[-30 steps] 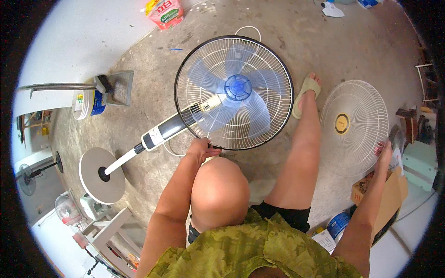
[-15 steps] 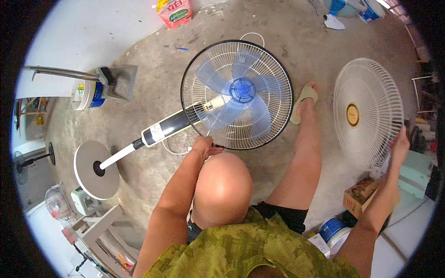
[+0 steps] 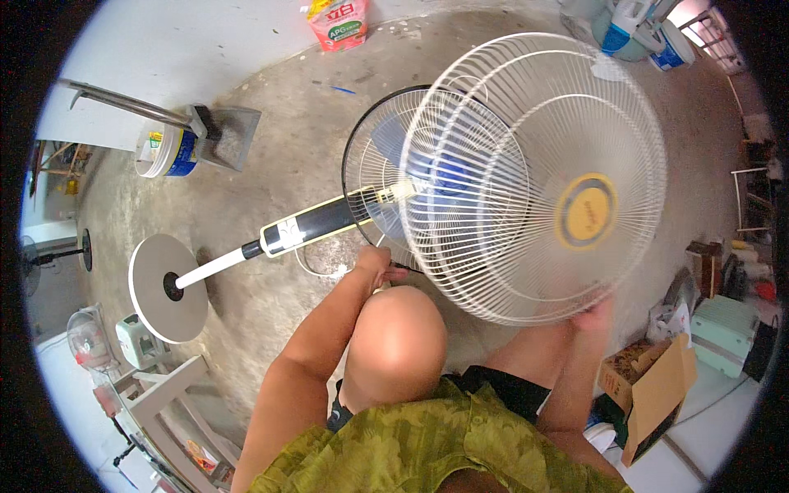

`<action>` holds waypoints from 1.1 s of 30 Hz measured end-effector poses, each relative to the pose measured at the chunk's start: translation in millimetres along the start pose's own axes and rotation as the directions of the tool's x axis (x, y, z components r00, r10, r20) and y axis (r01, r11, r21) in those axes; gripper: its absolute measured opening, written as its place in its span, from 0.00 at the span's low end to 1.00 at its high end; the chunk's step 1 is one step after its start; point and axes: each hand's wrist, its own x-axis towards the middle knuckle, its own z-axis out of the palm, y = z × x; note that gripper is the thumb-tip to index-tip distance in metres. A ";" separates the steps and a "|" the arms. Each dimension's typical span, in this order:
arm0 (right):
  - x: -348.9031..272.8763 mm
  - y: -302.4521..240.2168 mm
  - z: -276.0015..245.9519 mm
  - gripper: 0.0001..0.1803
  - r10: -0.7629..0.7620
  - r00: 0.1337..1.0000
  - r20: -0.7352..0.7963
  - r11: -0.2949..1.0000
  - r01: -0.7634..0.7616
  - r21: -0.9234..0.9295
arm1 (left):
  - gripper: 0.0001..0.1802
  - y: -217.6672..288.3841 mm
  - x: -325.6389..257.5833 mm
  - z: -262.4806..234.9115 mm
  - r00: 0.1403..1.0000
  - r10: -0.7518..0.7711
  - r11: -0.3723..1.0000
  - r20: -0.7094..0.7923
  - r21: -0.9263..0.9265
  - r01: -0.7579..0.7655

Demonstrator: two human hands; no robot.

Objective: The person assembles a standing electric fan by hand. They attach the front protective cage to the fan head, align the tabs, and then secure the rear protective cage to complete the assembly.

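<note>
right hand (image 3: 593,316) grips white grille (image 3: 526,164) rim (bottom edge) | left hand (image 3: 374,263) seemingly pinching black guard (image 3: 355,156)

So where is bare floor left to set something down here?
Bare concrete lies between the bucket, the pink bag and the fan. Crowded: the right side with the cardboard box, and lower left by the round base.

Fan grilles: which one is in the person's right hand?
The white front grille with the yellow centre badge, gripped at its lower rim by the right hand; the black rear grille stays on the fan.
</note>
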 end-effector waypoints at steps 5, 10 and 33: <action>-14.6 67.1 70.9 0.21 0.423 0.906 0.029 0.860 -0.411 0.302 | 0.16 -9.1 5.9 -2.9 0.955 0.266 0.941 0.132 -0.250 -0.228; 19.7 110.9 26.0 0.19 0.493 0.862 0.118 0.825 -0.506 0.250 | 0.15 8.7 -32.9 8.4 0.991 0.133 0.991 0.032 0.000 -0.133; -0.2 134.8 145.3 0.30 0.613 0.777 -0.146 0.774 -0.551 0.313 | 0.23 -9.6 -12.4 -12.3 0.970 0.134 0.990 0.201 0.025 -0.142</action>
